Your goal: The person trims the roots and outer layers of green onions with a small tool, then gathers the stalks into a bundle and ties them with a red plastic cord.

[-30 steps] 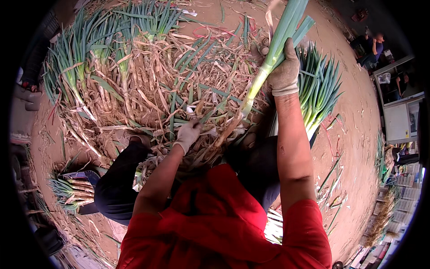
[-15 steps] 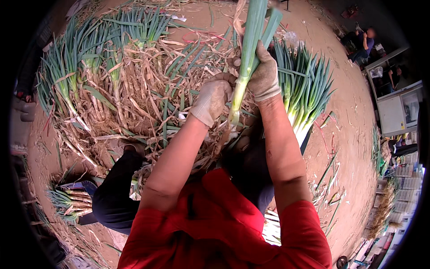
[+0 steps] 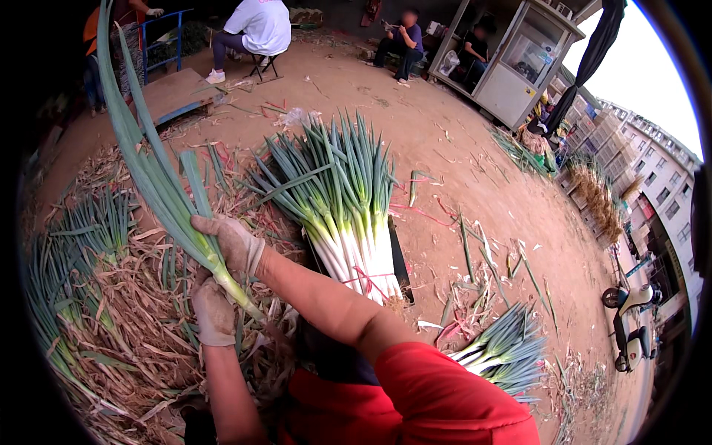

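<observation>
My gloved right hand (image 3: 231, 243) is closed round a long green onion (image 3: 159, 196), leaves reaching toward the upper left and pale end angled down right. My gloved left hand (image 3: 213, 311) is closed just below it, fingertips partly behind the stalk; what they grip is unclear. To the right of my hands, a bundle of green onions (image 3: 356, 245), tied with red string at the white ends, lies on a dark board. A heap of green onions with dry husks (image 3: 111, 319) spreads at the left.
A smaller bundle (image 3: 497, 348) lies lower right. Behind are a low platform (image 3: 175, 90), several people (image 3: 251, 30) and a metal booth (image 3: 499, 92). Crates (image 3: 589, 133) and a scooter (image 3: 632, 326) stand right. Loose leaves and red string (image 3: 452, 222) litter the dirt floor.
My view has swung to the right, bringing the tied bundle to the middle. My left hand rose to the held onion and now sits below it. The onion leans further left.
</observation>
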`<act>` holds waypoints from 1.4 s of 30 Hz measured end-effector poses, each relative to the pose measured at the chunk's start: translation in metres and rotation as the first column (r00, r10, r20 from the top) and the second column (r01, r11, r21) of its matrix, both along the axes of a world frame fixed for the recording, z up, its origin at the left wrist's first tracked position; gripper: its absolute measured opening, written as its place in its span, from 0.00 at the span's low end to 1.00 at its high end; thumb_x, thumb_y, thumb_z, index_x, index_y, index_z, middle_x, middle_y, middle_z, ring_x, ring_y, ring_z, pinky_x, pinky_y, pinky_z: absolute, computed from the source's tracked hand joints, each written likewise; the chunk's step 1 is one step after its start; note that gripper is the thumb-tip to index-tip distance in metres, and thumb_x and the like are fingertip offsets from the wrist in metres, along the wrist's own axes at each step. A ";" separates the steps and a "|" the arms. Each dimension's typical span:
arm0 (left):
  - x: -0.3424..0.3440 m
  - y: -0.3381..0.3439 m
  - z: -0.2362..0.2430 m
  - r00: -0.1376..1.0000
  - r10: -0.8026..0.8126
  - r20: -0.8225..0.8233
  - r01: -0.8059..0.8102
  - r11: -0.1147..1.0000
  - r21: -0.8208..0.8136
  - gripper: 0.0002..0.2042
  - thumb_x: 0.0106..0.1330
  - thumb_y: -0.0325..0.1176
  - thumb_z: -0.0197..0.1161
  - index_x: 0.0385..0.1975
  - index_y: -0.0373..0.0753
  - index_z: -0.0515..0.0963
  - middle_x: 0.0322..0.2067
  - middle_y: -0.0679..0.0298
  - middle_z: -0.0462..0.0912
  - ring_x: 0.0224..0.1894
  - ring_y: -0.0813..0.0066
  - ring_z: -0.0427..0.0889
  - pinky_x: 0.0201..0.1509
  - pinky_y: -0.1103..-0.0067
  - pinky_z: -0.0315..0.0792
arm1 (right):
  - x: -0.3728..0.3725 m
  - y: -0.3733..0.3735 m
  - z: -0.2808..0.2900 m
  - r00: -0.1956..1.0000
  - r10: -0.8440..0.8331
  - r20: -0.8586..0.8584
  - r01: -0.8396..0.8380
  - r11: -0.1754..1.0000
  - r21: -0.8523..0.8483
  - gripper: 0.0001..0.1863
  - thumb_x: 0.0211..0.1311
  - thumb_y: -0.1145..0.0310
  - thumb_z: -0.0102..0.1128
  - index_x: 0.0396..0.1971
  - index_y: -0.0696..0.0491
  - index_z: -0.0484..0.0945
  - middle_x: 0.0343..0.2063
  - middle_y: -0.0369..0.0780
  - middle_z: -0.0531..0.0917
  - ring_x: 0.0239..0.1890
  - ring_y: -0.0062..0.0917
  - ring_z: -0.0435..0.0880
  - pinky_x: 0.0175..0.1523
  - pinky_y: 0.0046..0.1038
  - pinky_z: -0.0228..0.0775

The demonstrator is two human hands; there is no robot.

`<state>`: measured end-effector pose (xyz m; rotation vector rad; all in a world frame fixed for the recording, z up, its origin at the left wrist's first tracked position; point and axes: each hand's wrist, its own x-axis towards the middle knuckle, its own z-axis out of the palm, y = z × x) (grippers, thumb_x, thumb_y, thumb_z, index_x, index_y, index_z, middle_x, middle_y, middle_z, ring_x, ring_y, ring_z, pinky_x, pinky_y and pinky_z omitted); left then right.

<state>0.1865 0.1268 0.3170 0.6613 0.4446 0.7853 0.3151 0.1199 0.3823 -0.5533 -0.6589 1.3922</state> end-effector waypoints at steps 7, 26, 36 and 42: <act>-0.013 -0.011 -0.007 0.998 0.038 -0.059 -0.027 0.983 0.183 0.13 0.72 0.35 0.54 0.49 0.33 0.73 0.42 0.60 0.79 0.41 0.71 0.79 0.44 0.76 0.75 | 0.002 0.007 -0.005 0.997 -0.075 0.034 0.076 0.996 -0.042 0.19 0.66 0.56 0.56 0.43 0.59 0.75 0.28 0.41 0.82 0.24 0.26 0.83 0.28 0.29 0.80; -0.073 -0.071 -0.187 -0.044 0.280 -0.959 0.983 0.184 0.009 0.18 0.62 0.49 0.57 0.39 0.41 0.83 0.43 0.56 0.84 0.45 0.56 0.83 0.45 0.61 0.76 | 0.005 0.005 -0.007 0.994 -0.020 -0.108 0.019 1.000 -0.018 0.18 0.68 0.54 0.54 0.44 0.55 0.74 0.30 0.37 0.80 0.28 0.25 0.81 0.35 0.29 0.79; -0.141 0.002 -0.182 0.519 0.330 -0.788 0.254 0.821 0.511 0.13 0.68 0.37 0.56 0.45 0.34 0.78 0.38 0.55 0.84 0.38 0.64 0.83 0.42 0.71 0.74 | 0.037 0.026 -0.005 0.928 -0.298 -0.225 0.282 0.954 -0.101 0.14 0.70 0.58 0.51 0.45 0.54 0.74 0.34 0.36 0.80 0.33 0.25 0.80 0.39 0.27 0.76; -0.028 -0.030 -0.006 0.799 0.255 -0.545 0.282 0.641 0.714 0.27 0.66 0.40 0.63 0.62 0.41 0.63 0.39 0.58 0.79 0.37 0.71 0.78 0.40 0.72 0.74 | 0.049 0.022 -0.036 0.879 -0.446 -0.167 0.429 0.894 -0.129 0.16 0.71 0.59 0.51 0.48 0.54 0.73 0.36 0.38 0.81 0.34 0.27 0.81 0.41 0.31 0.77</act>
